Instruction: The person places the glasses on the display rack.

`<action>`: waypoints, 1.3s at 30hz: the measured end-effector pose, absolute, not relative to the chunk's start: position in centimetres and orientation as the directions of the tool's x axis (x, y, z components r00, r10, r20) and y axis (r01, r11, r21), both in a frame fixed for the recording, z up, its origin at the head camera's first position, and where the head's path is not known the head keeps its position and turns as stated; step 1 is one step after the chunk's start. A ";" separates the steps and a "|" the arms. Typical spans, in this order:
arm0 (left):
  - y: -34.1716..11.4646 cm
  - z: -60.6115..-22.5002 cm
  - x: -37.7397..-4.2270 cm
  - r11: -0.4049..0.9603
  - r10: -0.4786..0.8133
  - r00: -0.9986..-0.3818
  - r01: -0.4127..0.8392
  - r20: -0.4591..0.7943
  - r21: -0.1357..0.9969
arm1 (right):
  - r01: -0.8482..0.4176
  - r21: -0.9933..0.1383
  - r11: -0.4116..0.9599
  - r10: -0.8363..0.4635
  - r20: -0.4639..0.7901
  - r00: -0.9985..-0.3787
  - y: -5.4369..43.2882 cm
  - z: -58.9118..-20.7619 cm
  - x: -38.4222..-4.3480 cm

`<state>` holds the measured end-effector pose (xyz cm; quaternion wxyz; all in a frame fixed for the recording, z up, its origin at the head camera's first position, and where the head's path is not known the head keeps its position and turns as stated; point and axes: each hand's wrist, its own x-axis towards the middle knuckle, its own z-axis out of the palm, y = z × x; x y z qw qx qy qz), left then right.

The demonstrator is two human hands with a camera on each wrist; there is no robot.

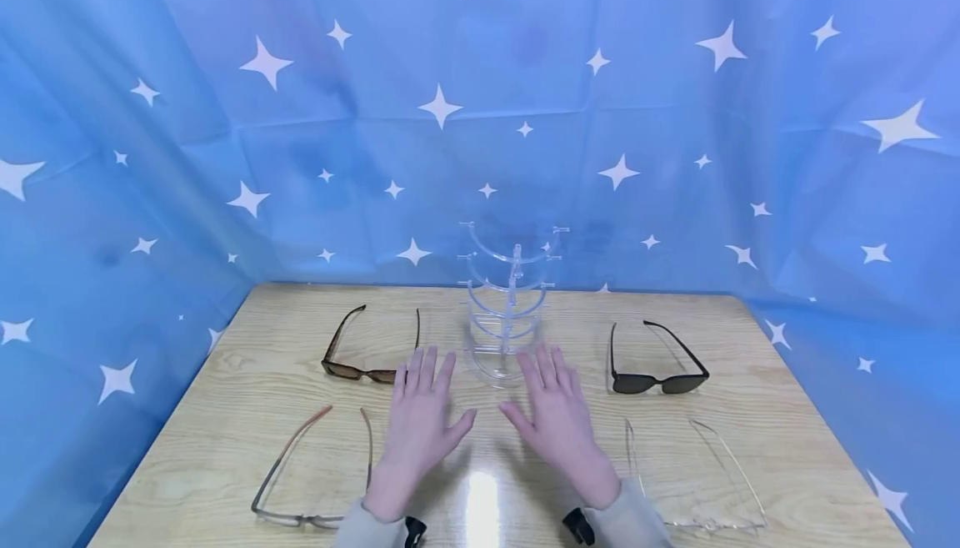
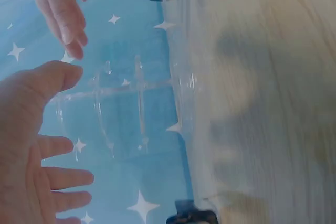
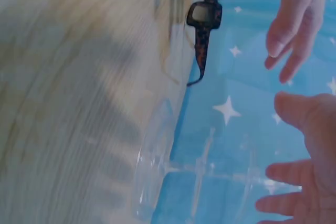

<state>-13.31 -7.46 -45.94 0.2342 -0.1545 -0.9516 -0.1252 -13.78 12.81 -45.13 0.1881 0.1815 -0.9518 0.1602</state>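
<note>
Both hands wide and holding nothing. Left hand: palm down, fingers straight and pointing far, thumb out toward the right. Right hand: mirrors it, fingers straight, thumb out toward the left. Gap between the two; shadows below on the wood-grain tabletop, hands look raised off it.

Clear display stand upright at far middle, just beyond the fingertips, curved arms stacked on a central post, round base on the tabletop. No glasses on it.

Four pairs lie on the tabletop, temples unfolded and pointing far. Far left: brown sunglasses, right end covered by the left fingertips in the head view; cannot tell about contact, frame looks tortoiseshell in the right wrist view. Near left: dark-framed glasses with reddish temple tips, right end partly hidden by the left arm. Far right: black sunglasses, well apart from the right hand. Near right: thin-framed clear glasses, partly hidden by the right sleeve.

Left sleeve also light grey. Blue backdrop with white stars behind and at the sides. Bright light patch on the tabletop between the forearms.
</note>
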 end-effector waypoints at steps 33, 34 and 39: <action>-16.5 -46.1 -11.0 0.923 0.159 -0.794 0.330 0.587 0.196 | -0.652 -0.476 0.591 -0.391 0.538 -0.747 4.9 -47.0 -12.6; -16.8 -46.2 -10.9 0.925 0.155 -0.795 0.325 0.586 0.196 | -0.653 -0.488 0.579 -0.396 0.532 -0.748 4.7 -47.1 -12.5; -17.9 -46.2 -10.2 0.925 0.131 -0.797 0.312 0.590 0.216 | -0.656 -0.527 0.541 -0.420 0.506 -0.753 4.0 -47.3 -12.2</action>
